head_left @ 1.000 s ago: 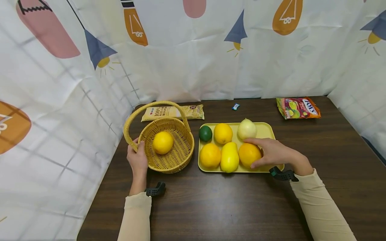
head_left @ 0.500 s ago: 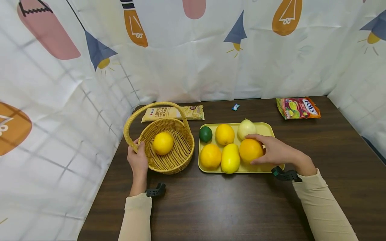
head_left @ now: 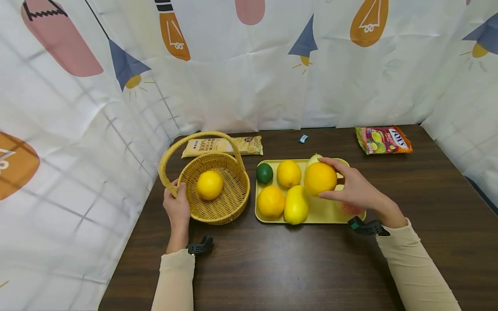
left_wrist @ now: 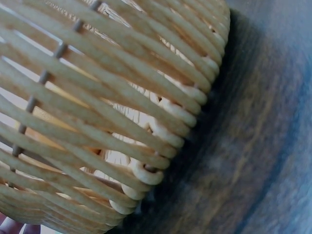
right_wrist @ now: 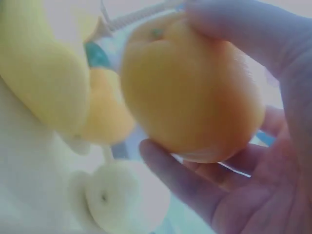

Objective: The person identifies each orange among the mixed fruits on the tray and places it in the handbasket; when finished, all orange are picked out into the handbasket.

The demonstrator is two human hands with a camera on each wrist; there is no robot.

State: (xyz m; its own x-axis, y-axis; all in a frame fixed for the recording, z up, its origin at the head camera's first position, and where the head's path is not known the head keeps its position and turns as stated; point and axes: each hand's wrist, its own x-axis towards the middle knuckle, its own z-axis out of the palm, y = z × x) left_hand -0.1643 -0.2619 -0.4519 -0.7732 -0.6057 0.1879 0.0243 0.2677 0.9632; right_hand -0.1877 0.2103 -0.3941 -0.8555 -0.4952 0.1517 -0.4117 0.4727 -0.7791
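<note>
My right hand [head_left: 355, 188] holds an orange [head_left: 320, 178] between thumb and fingers, raised over the yellow tray [head_left: 324, 214]. In the right wrist view, the thumb presses one side of the orange [right_wrist: 192, 92] and the fingers curl under the other. My left hand [head_left: 177, 203] grips the side of a wicker basket [head_left: 241, 203] near the foot of its arched handle. Inside the basket lies one yellow-orange fruit [head_left: 209, 185]. Woven strands of the basket [left_wrist: 112, 97] fill much of the left wrist view, with a few fingertips at the lower left corner.
The tray bears a yellow pear-shaped fruit [head_left: 296, 205], an orange [head_left: 271, 201], another orange fruit [head_left: 288, 173], a dark green fruit [head_left: 264, 173], a pale round fruit [right_wrist: 127, 196] and a partly hidden reddish fruit [head_left: 352, 209]. Behind are a noodle packet [head_left: 249, 145], a small blue sweet [head_left: 303, 138] and a candy bag [head_left: 383, 140].
My right hand has lifted the orange up off the tray, uncovering a reddish fruit and now covering much of the pale one. The left hand and basket stay put.
</note>
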